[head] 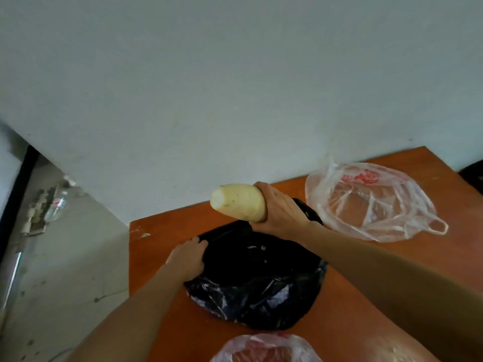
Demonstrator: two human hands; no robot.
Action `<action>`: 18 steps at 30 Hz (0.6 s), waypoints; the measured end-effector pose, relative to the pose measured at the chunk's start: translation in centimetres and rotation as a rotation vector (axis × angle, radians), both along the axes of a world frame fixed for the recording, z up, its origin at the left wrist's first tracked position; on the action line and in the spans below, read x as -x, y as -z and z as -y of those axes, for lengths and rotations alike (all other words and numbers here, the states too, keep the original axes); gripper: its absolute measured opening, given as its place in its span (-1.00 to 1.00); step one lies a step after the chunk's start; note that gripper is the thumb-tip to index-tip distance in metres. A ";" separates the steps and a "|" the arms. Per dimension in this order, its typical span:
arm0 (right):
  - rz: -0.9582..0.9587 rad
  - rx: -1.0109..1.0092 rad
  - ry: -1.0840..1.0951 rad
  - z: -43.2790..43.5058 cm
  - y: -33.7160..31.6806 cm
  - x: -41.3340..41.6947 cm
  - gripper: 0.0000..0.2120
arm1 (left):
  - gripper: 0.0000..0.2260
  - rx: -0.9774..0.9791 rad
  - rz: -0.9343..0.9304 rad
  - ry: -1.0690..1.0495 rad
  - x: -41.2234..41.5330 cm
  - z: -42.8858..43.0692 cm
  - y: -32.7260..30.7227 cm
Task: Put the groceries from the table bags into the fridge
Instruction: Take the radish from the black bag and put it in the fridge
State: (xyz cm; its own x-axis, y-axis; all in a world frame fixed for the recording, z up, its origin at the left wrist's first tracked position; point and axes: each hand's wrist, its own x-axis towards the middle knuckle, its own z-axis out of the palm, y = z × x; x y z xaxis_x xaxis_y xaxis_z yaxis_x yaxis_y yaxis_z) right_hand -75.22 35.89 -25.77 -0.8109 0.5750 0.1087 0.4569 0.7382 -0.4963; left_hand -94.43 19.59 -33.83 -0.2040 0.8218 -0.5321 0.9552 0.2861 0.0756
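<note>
We are finding bare table [337,325] open at lower right. Black bag [251,283] is filling the centre, pale root [239,202] held above it; printed clear bag [371,202] is crowding the right, second clear bag [264,348] the bottom.

Glossy black plastic bag [256,283] on smooth orange wooden table [366,296]

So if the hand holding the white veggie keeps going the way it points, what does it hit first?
Probably the pale wall. The right hand points up-left with the white vegetable leading, past the far edge of the table, and nothing else shows in that line, though depth is unclear.
</note>
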 end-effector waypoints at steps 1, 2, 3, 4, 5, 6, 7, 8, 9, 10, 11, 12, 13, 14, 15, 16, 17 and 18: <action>-0.024 -0.032 0.013 -0.1 -1.4 -0.4 -0.27 | -0.55 -0.036 -0.002 0.027 -0.3 -0.6 -1.3; -0.041 -0.070 0.018 -0.3 -2.9 -0.9 -0.27 | -0.50 -0.079 -0.007 0.055 -0.6 -1.2 -2.5; -0.050 -0.112 0.019 -0.5 -4.2 -1.5 -0.27 | -0.45 -0.124 -0.014 0.078 -1.1 -1.8 -3.9; -0.048 -0.164 0.015 -0.6 -5.6 -2.3 -0.27 | -0.41 -0.168 -0.024 0.098 -1.6 -2.5 -5.3; -0.039 -0.225 0.006 -0.8 -6.9 -3.2 -0.27 | -0.38 -0.213 -0.037 0.116 -2.3 -3.3 -6.8; -0.024 -0.291 -0.005 -0.9 -8.0 -4.4 -0.28 | -0.37 -0.261 -0.060 0.142 -3.2 -4.0 -8.3; -0.010 -0.353 -0.013 -1.0 -8.9 -5.7 -0.29 | -0.38 -0.307 -0.092 0.167 -4.2 -4.6 -9.9; 0.006 -0.403 -0.014 -1.0 -9.7 -7.2 -0.28 | -0.41 -0.345 -0.115 0.184 -5.3 -5.3 -11.2; 0.026 -0.440 -0.006 -1.0 -10.3 -8.8 -0.27 | -0.45 -0.365 -0.124 0.184 -6.6 -5.8 -12.6; 0.051 -0.461 0.011 -0.8 -10.7 -10.6 -0.26 | -0.49 -0.374 -0.129 0.182 -8.1 -6.2 -13.9; 0.078 -0.478 0.037 -0.5 -11.1 -12.5 -0.23 | -0.51 -0.380 -0.142 0.190 -9.7 -6.6 -15.0; 0.100 -0.493 0.076 -0.1 -11.5 -14.7 -0.22 | -0.53 -0.386 -0.159 0.207 -11.3 -7.0 -15.7; 0.123 -0.500 0.113 0.3 -11.6 -16.6 -0.22 | -0.55 -0.384 -0.179 0.225 -12.7 -7.3 -16.2; 0.148 -0.507 0.162 0.9 -11.8 -19.4 -0.21 | -0.57 -0.392 -0.202 0.261 -14.8 -7.6 -16.7; 0.167 -0.509 0.209 1.6 -11.9 -22.0 -0.21 | -0.59 -0.399 -0.221 0.292 -16.6 -7.7 -17.1; 0.177 -0.508 0.261 2.4 -11.9 -24.8 -0.19 | -0.60 -0.392 -0.238 0.333 -18.6 -7.8 -17.4; 0.190 -0.507 0.324 3.5 -12.0 -28.3 -0.18 | -0.60 -0.390 -0.243 0.384 -21.4 -7.7 -17.7; 0.216 -0.486 0.391 4.8 -12.0 -31.7 -0.18 | -0.60 -0.392 -0.238 0.427 -24.2 -7.5 -17.7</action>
State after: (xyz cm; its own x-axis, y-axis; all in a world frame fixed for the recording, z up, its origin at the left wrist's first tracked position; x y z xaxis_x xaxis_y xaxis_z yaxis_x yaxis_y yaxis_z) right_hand -43.47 31.07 -13.74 -0.5845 0.7582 0.2889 0.7890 0.6142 -0.0157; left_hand -70.23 27.06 -16.15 0.1092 0.9818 -0.1551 0.9827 -0.1301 -0.1315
